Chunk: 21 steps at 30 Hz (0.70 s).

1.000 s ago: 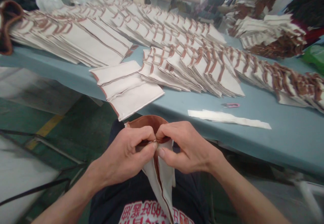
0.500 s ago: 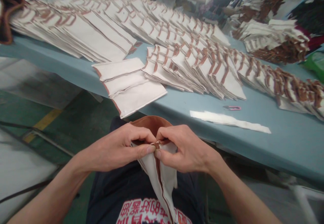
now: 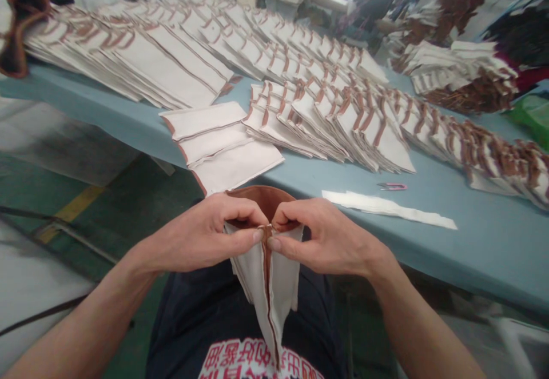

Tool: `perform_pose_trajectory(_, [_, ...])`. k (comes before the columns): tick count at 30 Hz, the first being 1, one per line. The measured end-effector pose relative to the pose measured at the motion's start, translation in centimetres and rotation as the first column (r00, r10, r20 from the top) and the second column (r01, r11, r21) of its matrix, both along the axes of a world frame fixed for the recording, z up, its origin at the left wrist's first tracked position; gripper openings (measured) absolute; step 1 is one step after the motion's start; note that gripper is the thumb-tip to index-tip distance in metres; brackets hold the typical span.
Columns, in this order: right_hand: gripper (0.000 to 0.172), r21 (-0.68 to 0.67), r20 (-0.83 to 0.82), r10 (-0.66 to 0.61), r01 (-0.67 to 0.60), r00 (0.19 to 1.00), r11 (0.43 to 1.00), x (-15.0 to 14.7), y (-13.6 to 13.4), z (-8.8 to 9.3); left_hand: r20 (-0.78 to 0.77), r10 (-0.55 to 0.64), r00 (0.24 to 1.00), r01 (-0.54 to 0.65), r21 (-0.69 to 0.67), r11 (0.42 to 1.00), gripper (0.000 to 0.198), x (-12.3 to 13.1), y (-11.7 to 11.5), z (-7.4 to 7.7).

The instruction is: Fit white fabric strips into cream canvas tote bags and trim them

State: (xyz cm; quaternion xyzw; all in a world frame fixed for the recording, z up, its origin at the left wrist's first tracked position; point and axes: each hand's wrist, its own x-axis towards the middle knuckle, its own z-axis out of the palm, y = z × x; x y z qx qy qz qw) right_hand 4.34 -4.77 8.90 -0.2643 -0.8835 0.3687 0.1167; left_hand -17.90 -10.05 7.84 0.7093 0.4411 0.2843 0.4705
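Observation:
A white fabric piece with brown lining (image 3: 283, 287) hangs over my lap, its brown-lined opening at the top. My left hand (image 3: 214, 233) pinches the top edge between thumb and forefinger, just left of the brown centre seam. On the other side of that seam, my right hand (image 3: 323, 239) pinches the same edge. The two thumbs are close together, with the seam running down between them. A similar white piece with brown edging (image 3: 227, 144) lies on the blue table (image 3: 300, 179) beyond my hands.
Rows of overlapping white and brown pieces (image 3: 171, 64) cover much of the table. Near its front edge lie a white strip (image 3: 390, 210) and pink-handled snips (image 3: 392, 186). More pieces are heaped (image 3: 463, 76) at the back right.
Both hands have risen slightly with the fabric piece. The seam below the thumbs is spread a little wider, showing more brown, and the lower end hangs straighter.

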Motion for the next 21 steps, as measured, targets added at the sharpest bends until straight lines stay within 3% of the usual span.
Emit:
perform_pose_trajectory(7, [0.017, 0.074, 0.015, -0.016, 0.014, 1.0, 0.997, 0.1, 0.1, -0.3, -0.008, -0.095, 0.995, 0.094, -0.122, 0.988, 0.032, 0.0, 0.5, -0.7])
perform_pose_trajectory(13, [0.019, 0.16, -0.032, 0.029, -0.023, 0.999, 0.987, 0.3, 0.5, -1.2, -0.007, -0.109, 0.994, 0.107, -0.13, 0.986, 0.04, 0.3, 0.5, -1.9])
perform_pose_trajectory(17, [0.016, 0.204, -0.222, -0.137, 0.183, 0.965, 0.962, 0.1, -0.6, -2.1, 0.0, 0.047, 0.999, -0.047, -0.123, 0.991, 0.041, 1.0, 0.0, -2.2])
perform_pose_trajectory(21, [0.016, 0.132, -0.328, -0.372, 0.432, 0.868, 0.892, -0.2, -2.9, -3.3, 0.03, 0.179, 0.983, -0.175, -0.102, 0.979, 0.04, 1.8, -1.2, -2.2])
